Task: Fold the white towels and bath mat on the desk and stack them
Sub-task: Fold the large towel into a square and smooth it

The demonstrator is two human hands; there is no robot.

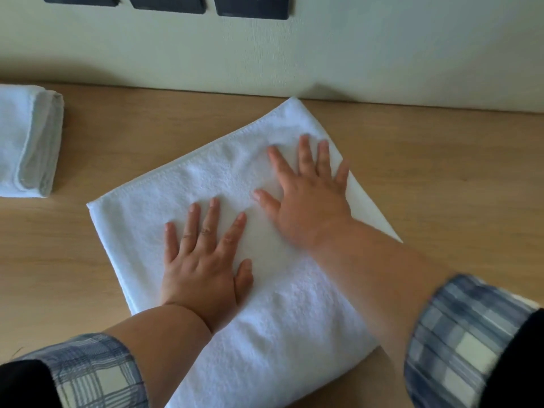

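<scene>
A folded white towel [294,319] lies at a slant across the middle of the wooden desk [123,136]. My left hand [203,257] presses flat on its near left part, fingers straight and spread. Further back, my right hand [309,195] lies flat on the towel's far right part, fingers spread, and it looks slightly blurred. A second folded white towel [26,139] sits at the desk's far left edge, apart from both hands.
A pale wall [294,54] rises right behind the desk, with dark socket plates [250,7] along the top of the view. Bare wood shows to the left and right of the slanted towel.
</scene>
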